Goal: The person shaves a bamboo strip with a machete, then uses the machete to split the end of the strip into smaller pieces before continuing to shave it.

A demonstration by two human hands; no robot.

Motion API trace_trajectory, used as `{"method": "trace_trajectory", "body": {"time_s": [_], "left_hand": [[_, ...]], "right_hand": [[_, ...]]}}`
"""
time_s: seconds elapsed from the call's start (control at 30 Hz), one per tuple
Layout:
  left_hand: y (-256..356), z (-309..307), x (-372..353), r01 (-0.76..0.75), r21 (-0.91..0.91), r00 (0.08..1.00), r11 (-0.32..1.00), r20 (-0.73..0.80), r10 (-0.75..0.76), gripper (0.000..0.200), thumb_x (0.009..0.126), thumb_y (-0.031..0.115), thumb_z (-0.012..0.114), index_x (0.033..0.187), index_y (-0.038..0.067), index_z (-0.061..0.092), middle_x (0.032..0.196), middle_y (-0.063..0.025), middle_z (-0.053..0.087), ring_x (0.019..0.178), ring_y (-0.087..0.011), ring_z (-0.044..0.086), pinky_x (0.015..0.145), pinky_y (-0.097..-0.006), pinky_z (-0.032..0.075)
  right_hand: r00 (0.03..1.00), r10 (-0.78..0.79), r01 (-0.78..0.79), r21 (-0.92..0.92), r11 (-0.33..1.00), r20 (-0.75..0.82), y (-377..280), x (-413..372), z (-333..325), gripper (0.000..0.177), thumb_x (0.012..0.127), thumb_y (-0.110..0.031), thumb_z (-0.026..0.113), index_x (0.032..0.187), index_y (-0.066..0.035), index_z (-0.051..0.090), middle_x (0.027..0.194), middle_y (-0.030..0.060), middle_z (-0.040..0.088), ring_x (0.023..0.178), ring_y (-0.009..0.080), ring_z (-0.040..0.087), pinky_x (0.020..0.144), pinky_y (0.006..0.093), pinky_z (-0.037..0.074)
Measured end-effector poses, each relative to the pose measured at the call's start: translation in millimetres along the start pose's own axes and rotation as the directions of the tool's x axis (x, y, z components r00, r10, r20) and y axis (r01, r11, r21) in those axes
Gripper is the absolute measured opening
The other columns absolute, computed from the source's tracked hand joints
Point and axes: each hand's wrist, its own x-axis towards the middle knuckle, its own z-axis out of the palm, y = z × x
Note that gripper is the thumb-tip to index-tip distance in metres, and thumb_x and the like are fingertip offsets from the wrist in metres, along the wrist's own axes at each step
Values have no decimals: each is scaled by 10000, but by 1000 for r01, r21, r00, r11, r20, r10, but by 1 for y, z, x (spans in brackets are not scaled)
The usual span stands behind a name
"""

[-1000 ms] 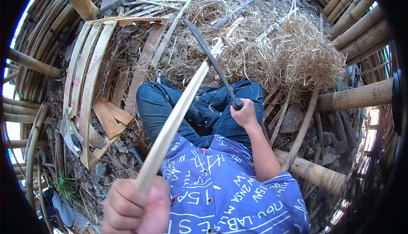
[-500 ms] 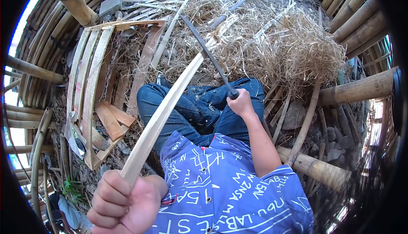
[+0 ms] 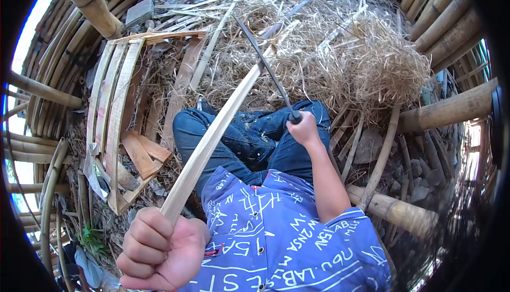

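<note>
The person's left hand (image 3: 162, 249) is closed in a fist around the lower end of a long wooden strip (image 3: 212, 135), the fingers curled fully over it. The right hand (image 3: 303, 128) is closed around the dark handle of a long knife (image 3: 273, 77), with the blade pointing up and away from the body.

The strip is pale and smooth-looking, with lengthwise edges. It slants from the left hand up over the crossed legs in blue jeans (image 3: 199, 132) towards a heap of curly shavings (image 3: 380, 66) on the ground. The blade crosses the strip near its far end, where the wood looks split and frayed; whether the edge is biting in cannot be told.

To the left of the legs lie several long pale slats (image 3: 118, 103) and two short brown pieces of wood (image 3: 138, 155). On the right, a thick bamboo pole (image 3: 396, 211) is near the right elbow.
</note>
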Motion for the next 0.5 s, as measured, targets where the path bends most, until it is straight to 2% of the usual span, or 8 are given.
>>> {"method": "trace_trajectory", "body": {"time_s": [0.07, 0.13, 0.23, 0.27, 0.3, 0.37, 0.43, 0.5], "left_hand": [[-2, 0, 3, -44, 47, 999, 998, -12, 44, 377, 940, 306, 430, 632, 198, 241, 557, 64, 183, 463, -64, 172, 450, -215, 156], [-2, -5, 6, 40, -108, 985, 993, 173, -21, 367, 955, 295, 409, 637, 196, 255, 544, 67, 197, 446, -52, 178, 442, -210, 159], [-5, -3, 8, 15, -178, 981, 984, 192, 20, 451, 1009, 325, 362, 588, 171, 304, 467, 80, 254, 376, -33, 207, 393, -182, 198], [-5, -7, 9, 15, -163, 982, 987, 187, 16, 468, 1019, 373, 315, 600, 166, 314, 456, 78, 253, 362, -40, 183, 386, -191, 200], [-5, -8, 8, 15, -159, 981, 987, 194, 16, 468, 1019, 373, 315, 600, 166, 314, 456, 78, 253, 362, -40, 183, 386, -191, 200], [-6, -8, 8, -7, -158, 980, 987, 195, 39, 471, 1020, 376, 308, 601, 163, 313, 460, 75, 256, 366, -41, 184, 387, -190, 196], [-5, -7, 7, -5, -175, 981, 985, 192, 39, 472, 1020, 378, 307, 601, 161, 313, 461, 73, 257, 366, -42, 182, 383, -190, 191], [-5, -8, 6, -6, -181, 982, 983, 183, 40, 474, 1020, 381, 307, 601, 160, 312, 461, 70, 257, 366, -42, 179, 379, -191, 187]], "right_hand": [[995, -79, 82, 57, 995, -55, -5, -13, 2, 182, 691, -142, 607, 643, 31, 578, 608, 226, 572, 599, 389, 600, 561, 422, 453], [994, -106, 105, 123, 987, 1, -23, -33, 3, 154, 687, -113, 630, 630, 16, 566, 582, 213, 557, 585, 385, 593, 540, 404, 452], [973, -212, 196, 164, 967, 90, -65, -62, 0, 124, 671, -81, 662, 641, -8, 567, 579, 192, 561, 569, 374, 595, 506, 380, 447], [948, -301, 278, 193, 941, 103, -76, -69, -1, 124, 663, -90, 669, 652, -16, 569, 584, 182, 567, 567, 368, 602, 496, 377, 448], [922, -376, 338, 281, 898, 94, -92, -76, -2, 154, 680, -65, 680, 623, -21, 544, 517, 131, 498, 448, 256, 535, 469, 336, 407], [876, -452, 376, 352, 857, 166, -118, -88, -9, 140, 643, -66, 690, 645, -28, 555, 536, 138, 512, 480, 283, 558, 488, 345, 432], [811, -553, 473, 342, 812, 192, -130, -96, -13, 154, 604, -76, 697, 669, -37, 563, 568, 142, 535, 519, 316, 572, 502, 358, 448], [790, -577, 494, 340, 800, 208, -141, -100, -16, 179, 571, -83, 699, 687, -43, 569, 595, 149, 551, 553, 338, 577, 507, 370, 454]]}}
